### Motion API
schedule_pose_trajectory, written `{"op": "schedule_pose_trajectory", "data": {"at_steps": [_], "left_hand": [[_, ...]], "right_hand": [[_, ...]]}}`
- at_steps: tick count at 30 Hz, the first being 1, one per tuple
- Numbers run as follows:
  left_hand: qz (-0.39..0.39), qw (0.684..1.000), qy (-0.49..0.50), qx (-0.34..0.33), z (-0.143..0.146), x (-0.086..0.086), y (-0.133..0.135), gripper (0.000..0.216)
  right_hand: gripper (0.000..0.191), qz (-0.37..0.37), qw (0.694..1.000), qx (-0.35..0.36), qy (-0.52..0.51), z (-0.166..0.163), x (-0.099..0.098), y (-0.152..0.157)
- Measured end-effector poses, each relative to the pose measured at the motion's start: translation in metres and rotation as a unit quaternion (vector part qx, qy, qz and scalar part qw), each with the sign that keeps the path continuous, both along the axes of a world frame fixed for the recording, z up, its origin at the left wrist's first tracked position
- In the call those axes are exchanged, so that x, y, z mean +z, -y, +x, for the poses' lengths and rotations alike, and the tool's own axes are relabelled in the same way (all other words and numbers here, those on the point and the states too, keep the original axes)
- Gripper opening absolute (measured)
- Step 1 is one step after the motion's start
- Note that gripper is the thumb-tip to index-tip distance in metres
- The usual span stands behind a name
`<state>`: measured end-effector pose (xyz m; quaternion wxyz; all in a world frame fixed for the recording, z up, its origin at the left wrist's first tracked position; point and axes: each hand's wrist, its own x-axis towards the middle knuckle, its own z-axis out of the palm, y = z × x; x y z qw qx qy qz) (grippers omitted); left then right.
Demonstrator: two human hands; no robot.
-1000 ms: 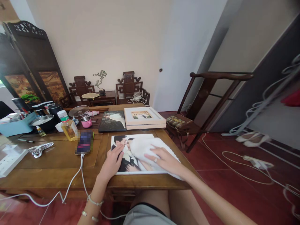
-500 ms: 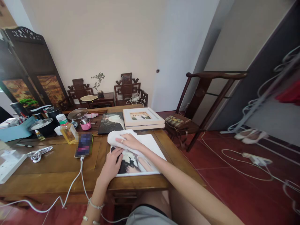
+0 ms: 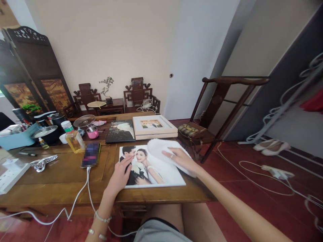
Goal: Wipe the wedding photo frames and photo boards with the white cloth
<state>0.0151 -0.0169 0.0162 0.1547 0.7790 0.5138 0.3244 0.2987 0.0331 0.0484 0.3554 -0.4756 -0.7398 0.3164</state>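
A photo panel (image 3: 143, 173) with a wedding picture lies flat near the front edge of the wooden table. My left hand (image 3: 123, 171) rests on its left side with the fingers stretched out over the picture. On the panel's upper right part, a folded white towel (image 3: 157, 148) sits under my right hand (image 3: 180, 158). That hand grips the towel with its thumb toward the left and presses it down. The towel hides the panel's upper right corner and reaches past its right edge.
Behind the panel lie a dark photo album (image 3: 121, 131) and a stack of pale framed pictures (image 3: 155, 126). To the left are a charging phone (image 3: 91, 154), a bottle of yellow liquid (image 3: 73, 137), a pink cup (image 3: 92, 132) and a silver hair clip (image 3: 43, 163). A wooden chair (image 3: 214, 101) stands at right.
My right hand has slid the towel from the panel's upper left to its upper right, uncovering the two faces in the picture. My left hand stays on the left side.
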Motion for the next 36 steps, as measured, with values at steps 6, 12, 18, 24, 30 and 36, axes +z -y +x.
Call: {"op": "schedule_pose_trajectory", "data": {"at_steps": [6, 12, 18, 24, 30, 36], "left_hand": [[-0.004, 1.0, 0.003, 0.007, 0.002, 0.005, 0.003, 0.038], [-0.01, 1.0, 0.0, -0.002, 0.002, 0.006, 0.004, 0.04], [-0.019, 1.0, -0.009, -0.002, 0.001, 0.006, 0.002, 0.039], [-0.012, 1.0, -0.004, -0.002, -0.001, 0.002, 0.001, 0.038], [-0.014, 1.0, -0.005, 0.0, 0.0, 0.004, 0.003, 0.039], [-0.023, 1.0, -0.014, 0.014, 0.001, 0.006, 0.005, 0.042]], "right_hand": [[0.047, -0.022, 0.994, 0.046, 0.1, 0.01, -0.008, 0.078], [0.05, -0.036, 0.993, 0.072, 0.085, 0.015, 0.0, 0.078], [0.051, -0.026, 0.999, 0.036, 0.009, 0.002, 0.002, -0.004], [0.051, -0.003, 1.0, 0.007, -0.017, -0.014, 0.001, -0.04], [0.048, 0.014, 0.999, 0.026, 0.02, -0.007, -0.004, 0.006], [0.046, -0.024, 0.992, 0.055, 0.11, 0.01, -0.013, 0.087]]}}
